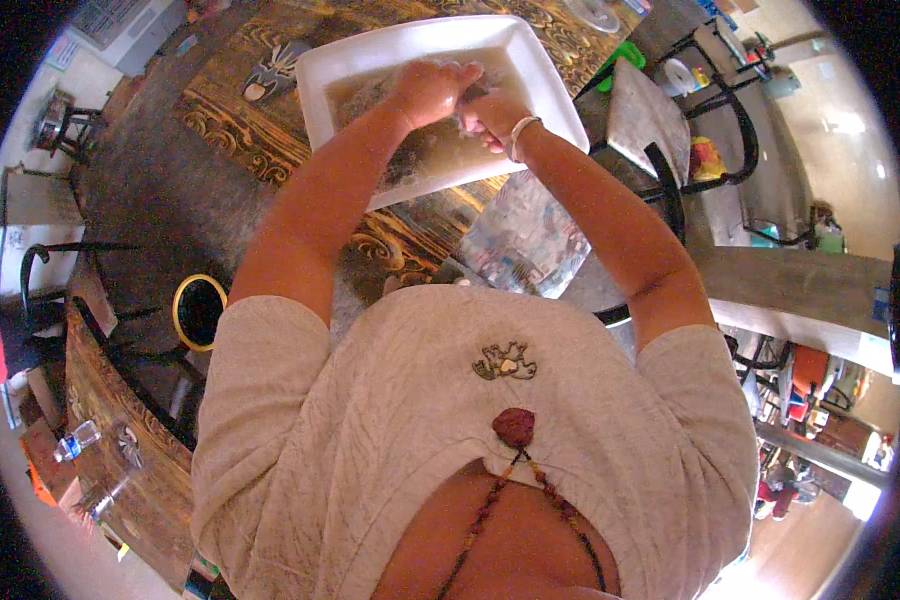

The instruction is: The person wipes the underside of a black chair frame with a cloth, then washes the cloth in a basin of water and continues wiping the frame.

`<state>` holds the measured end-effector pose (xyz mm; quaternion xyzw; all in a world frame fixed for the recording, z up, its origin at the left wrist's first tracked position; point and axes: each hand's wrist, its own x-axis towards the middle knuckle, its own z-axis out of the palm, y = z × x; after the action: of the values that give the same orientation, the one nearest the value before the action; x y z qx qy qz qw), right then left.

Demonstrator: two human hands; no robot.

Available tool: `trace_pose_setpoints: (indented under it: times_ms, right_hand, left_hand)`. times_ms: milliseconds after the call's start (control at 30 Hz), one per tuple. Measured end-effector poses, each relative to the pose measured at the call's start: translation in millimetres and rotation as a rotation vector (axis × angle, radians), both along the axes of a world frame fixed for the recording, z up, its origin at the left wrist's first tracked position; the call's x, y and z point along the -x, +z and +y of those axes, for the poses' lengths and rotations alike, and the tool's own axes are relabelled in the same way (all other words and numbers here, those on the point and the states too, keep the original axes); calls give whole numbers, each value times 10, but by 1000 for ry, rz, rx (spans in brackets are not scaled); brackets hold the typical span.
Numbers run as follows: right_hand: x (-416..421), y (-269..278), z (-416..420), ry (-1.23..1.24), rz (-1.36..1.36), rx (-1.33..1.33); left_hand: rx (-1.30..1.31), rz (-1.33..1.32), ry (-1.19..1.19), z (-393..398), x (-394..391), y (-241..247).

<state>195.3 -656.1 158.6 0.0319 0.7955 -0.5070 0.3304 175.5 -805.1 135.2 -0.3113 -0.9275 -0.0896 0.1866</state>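
A white rectangular plastic tub point(555, 97) of cloudy brownish water stands on the carved wooden table. Over the water my left hand point(429, 94) is closed in a fist at one end of a wet, greyish clump point(471, 99), perhaps fibre or cloth. My right hand point(493, 120), with a pale band at the wrist, grips the same clump close beside it. The two hands nearly touch, and most of the clump is hidden in the fingers. Dark, fuzzy matter point(409, 163) lies in the water near the tub's near side.
A patterned cloth or sheet point(529, 236) lies by the table's near edge, below the tub. Chairs with black metal frames point(746, 142) stand to the right and left. At the lower left, a second wooden table point(150, 517) holds a plastic bottle point(79, 441).
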Motion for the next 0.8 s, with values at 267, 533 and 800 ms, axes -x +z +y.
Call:
trace_pose_setpoints:
  times_ms: [267,533,800]
  right_hand:
    - [-263,217,-139,-203,-406,586]
    - [-204,243,-187,-266,-67,718]
    - [-330,84,-567,-374,-154,1382]
  left_hand:
    - [-137,121,-91,-184,-66,164]
    - [-1458,-306,330,-88,16,190]
    - [-1968,-284,340,253,-245,95]
